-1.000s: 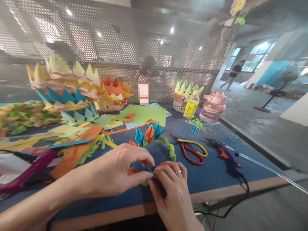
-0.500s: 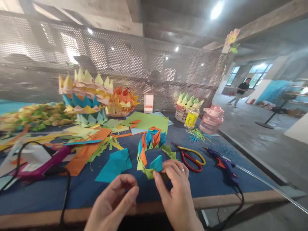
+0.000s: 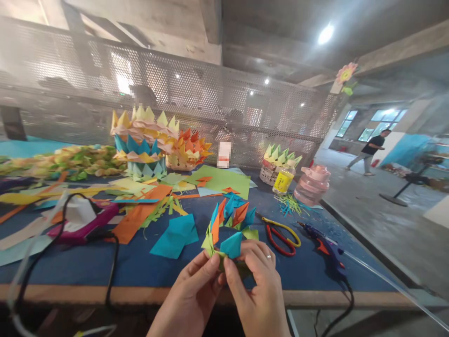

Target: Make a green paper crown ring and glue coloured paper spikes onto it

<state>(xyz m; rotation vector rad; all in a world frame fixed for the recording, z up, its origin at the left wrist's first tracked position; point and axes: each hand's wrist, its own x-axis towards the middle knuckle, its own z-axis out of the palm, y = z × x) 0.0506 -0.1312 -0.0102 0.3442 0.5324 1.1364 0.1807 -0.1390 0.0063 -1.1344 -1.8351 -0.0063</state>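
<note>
A ring of folded paper points (image 3: 229,224) in green, orange and teal is lifted at the near edge of the blue table (image 3: 87,267). My right hand (image 3: 256,290) grips its near rim from the right, fingers curled round the green band, a ring on one finger. My left hand (image 3: 194,295) pinches the same rim from the left, thumb and fingers pressed together against the paper. A loose teal paper piece (image 3: 173,236) lies flat just left of the ring.
Red-and-yellow scissors (image 3: 282,231) and a blue glue gun (image 3: 324,243) lie right of the ring. A pink glue gun (image 3: 82,224) with a black cord lies left. Paper scraps, finished paper crowns (image 3: 143,142), a yellow bottle (image 3: 282,180) and a pink jug (image 3: 310,185) stand behind. A person (image 3: 368,150) walks far right.
My left hand came off the ring, drew back toward me, then returned to pinch the near rim. The ring rose off the table, and the view tilted up.
</note>
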